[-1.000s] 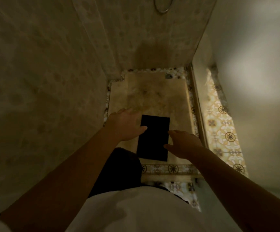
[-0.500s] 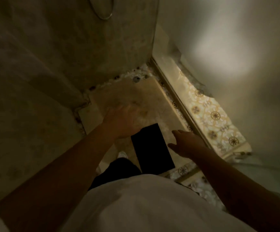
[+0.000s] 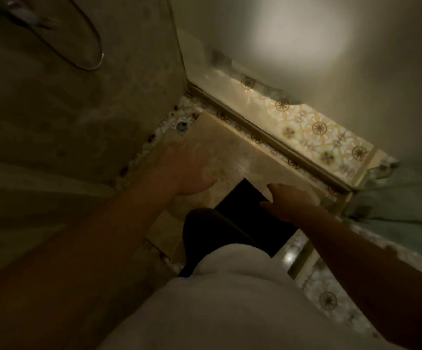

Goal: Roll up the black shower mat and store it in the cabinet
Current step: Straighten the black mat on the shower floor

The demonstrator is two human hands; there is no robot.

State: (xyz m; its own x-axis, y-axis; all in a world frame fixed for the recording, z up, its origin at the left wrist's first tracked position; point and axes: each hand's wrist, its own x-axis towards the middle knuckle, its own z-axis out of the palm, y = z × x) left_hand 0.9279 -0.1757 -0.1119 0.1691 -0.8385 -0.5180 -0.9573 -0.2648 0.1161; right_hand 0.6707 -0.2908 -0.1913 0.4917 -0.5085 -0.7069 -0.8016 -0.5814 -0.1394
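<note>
**Reach over the mat, nothing gripped yet**

Down on the beige stone shower floor [image 3: 232, 157], near its front edge, lies the flat black rectangular shower mat [image 3: 245, 203], unrolled. Its near part is covered by the person's dark trouser leg and white shirt.

Left hand [image 3: 187, 173]: palm down over bare stone, left of the mat's far corner, fingers spread and holding nothing. Blurred; contact with the floor cannot be told.

Right hand [image 3: 290, 202]: over the mat's right edge, fingers loosely apart and pointing left, empty. Touching or hovering — cannot tell.

Risks, as judged:
- Left hand sits off the mat; a roll started from one side would likely go skewed or cone-shaped.
- Leg may be standing on the near end, which would pin the mat.
- Stone may be wet; a bracing palm could slip.

Hard to read: dim light, motion blur, the mat's texture and near edge. Round drain [image 3: 181, 126] at the far-left corner. No cabinet in view.
</note>
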